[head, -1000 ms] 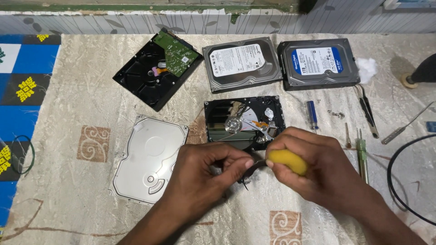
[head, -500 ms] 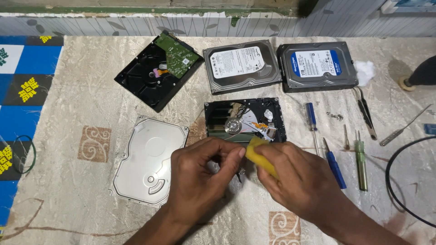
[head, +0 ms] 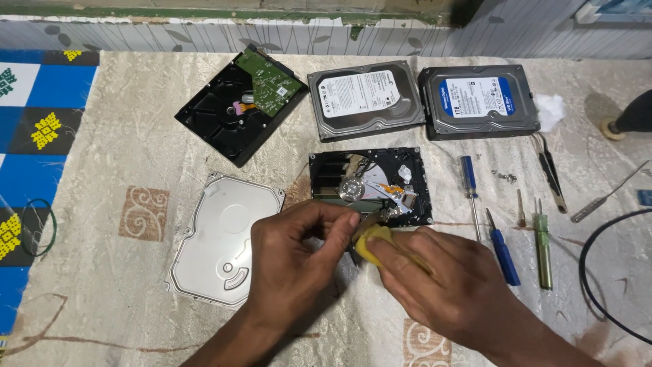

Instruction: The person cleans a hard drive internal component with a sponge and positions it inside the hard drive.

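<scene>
My left hand (head: 299,261) and my right hand (head: 438,282) meet just in front of an opened hard drive (head: 370,185) whose platter and arm are exposed. My right hand grips a yellow-handled screwdriver (head: 375,241); only the handle's end shows under my fingers. The fingertips of my left hand pinch a small dark metal part (head: 363,228) beside that handle, at the drive's near edge. The drive's silver lid (head: 221,239) lies flat to the left of my left hand.
A black drive case with a green circuit board (head: 241,102) lies at the back left. Two closed hard drives (head: 367,98) (head: 479,98) sit behind. Blue screwdrivers (head: 502,248), a green tool (head: 542,245), tweezers (head: 550,170), loose screws and a black cable (head: 598,285) lie right.
My right hand has moved left and forward with the yellow handle, which has turned and is now mostly covered. My left hand stays pinched at the drive's near edge.
</scene>
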